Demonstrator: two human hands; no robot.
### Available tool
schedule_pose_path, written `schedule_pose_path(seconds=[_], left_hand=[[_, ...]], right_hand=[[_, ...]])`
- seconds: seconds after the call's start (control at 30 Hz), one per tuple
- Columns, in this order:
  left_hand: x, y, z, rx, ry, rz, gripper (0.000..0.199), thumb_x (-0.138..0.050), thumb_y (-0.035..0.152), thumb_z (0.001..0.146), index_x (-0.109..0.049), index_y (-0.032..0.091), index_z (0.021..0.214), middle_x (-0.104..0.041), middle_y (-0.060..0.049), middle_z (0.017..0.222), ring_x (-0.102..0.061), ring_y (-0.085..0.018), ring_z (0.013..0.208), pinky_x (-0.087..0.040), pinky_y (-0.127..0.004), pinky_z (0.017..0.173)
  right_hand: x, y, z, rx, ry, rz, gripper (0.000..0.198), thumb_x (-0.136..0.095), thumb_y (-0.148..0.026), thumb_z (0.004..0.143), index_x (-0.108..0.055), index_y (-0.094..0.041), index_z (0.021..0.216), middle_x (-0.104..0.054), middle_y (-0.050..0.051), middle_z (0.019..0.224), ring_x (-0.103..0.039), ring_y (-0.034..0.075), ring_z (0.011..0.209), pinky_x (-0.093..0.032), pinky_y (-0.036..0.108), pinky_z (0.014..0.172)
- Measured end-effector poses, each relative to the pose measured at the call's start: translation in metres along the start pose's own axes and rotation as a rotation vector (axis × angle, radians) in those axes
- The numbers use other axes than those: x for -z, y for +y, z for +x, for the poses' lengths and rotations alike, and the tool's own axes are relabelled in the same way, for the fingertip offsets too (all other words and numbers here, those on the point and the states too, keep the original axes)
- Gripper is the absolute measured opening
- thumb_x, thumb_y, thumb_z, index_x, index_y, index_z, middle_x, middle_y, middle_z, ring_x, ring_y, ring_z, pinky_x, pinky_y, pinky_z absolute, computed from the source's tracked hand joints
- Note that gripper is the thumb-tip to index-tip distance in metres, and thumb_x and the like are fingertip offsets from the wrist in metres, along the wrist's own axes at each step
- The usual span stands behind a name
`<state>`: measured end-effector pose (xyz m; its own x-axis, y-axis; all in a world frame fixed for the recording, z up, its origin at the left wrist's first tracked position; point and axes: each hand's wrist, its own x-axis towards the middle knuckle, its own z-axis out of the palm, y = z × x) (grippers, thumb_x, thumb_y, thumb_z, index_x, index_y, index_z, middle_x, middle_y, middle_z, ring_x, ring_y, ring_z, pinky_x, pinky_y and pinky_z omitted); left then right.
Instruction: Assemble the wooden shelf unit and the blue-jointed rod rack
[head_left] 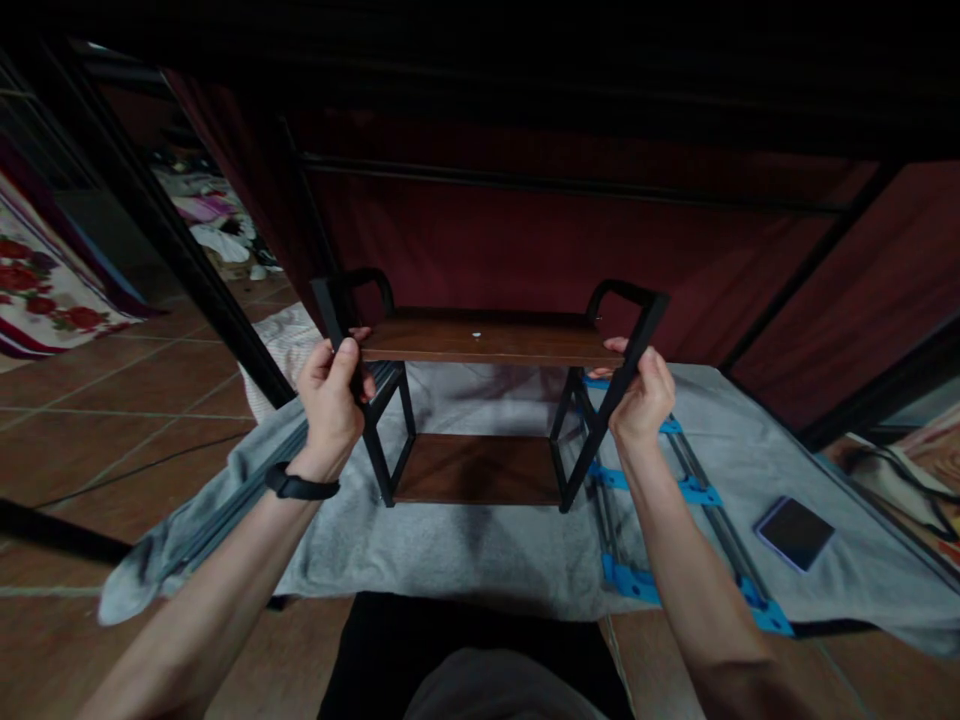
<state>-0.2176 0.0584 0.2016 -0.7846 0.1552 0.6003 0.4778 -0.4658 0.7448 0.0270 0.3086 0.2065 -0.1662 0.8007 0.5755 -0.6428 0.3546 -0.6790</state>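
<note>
A small two-tier shelf unit [487, 345] with dark brown wooden boards and a black metal frame stands upright on a grey cloth. My left hand [334, 390] wraps round its left front post, just at the level of the upper board. On the other side my right hand [641, 392] grips the right front post at about the same height. Black curved rails rise at both ends of the upper board, and a small white spot [476, 334] shows on that board. The lower board [480, 470] sits close to the cloth. A black band circles my left wrist.
The grey cloth [480, 570] covers the low surface. To the right lie metal rods with blue connectors [701, 490] and a phone [793, 532]. Grey rods [247, 510] lie at the left. A black frame with dark red fabric [555, 240] stands behind and overhead.
</note>
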Motion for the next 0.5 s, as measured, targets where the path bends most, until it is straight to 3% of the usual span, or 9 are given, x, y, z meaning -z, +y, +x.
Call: schedule_pose_path(seconds=[0.07,0.27,0.5], left_hand=[[0.0,0.003,-0.008,-0.025,0.029,0.048,0.033,-0.069,0.044,0.089,-0.072,0.014,0.103,-0.076,-0.005,0.097,-0.045,-0.003,0.039,-0.023,-0.023,0.031],[0.001,0.013,-0.035,-0.064,0.079,0.151,0.031,-0.067,0.045,0.09,-0.073,0.018,0.103,-0.075,-0.005,0.104,-0.048,-0.003,0.041,-0.027,-0.021,0.032],[0.009,0.025,-0.062,-0.097,0.111,0.214,0.028,-0.063,0.046,0.092,-0.07,0.022,0.105,-0.072,-0.005,0.111,-0.05,-0.004,0.045,-0.036,-0.021,0.037]], right_hand=[[0.004,-0.002,-0.006,0.019,0.029,-0.014,0.032,-0.055,-0.045,0.09,-0.072,-0.018,0.086,-0.072,0.003,0.093,-0.066,0.012,0.059,-0.059,0.026,0.052],[0.015,-0.009,-0.026,0.076,0.111,-0.058,0.034,-0.05,-0.042,0.09,-0.071,-0.017,0.083,-0.069,0.006,0.091,-0.068,0.017,0.078,-0.059,0.026,0.049],[0.022,-0.023,-0.047,0.161,0.19,-0.103,0.032,-0.045,-0.033,0.089,-0.069,-0.016,0.076,-0.065,0.007,0.082,-0.066,0.021,0.076,-0.058,0.03,0.047]])
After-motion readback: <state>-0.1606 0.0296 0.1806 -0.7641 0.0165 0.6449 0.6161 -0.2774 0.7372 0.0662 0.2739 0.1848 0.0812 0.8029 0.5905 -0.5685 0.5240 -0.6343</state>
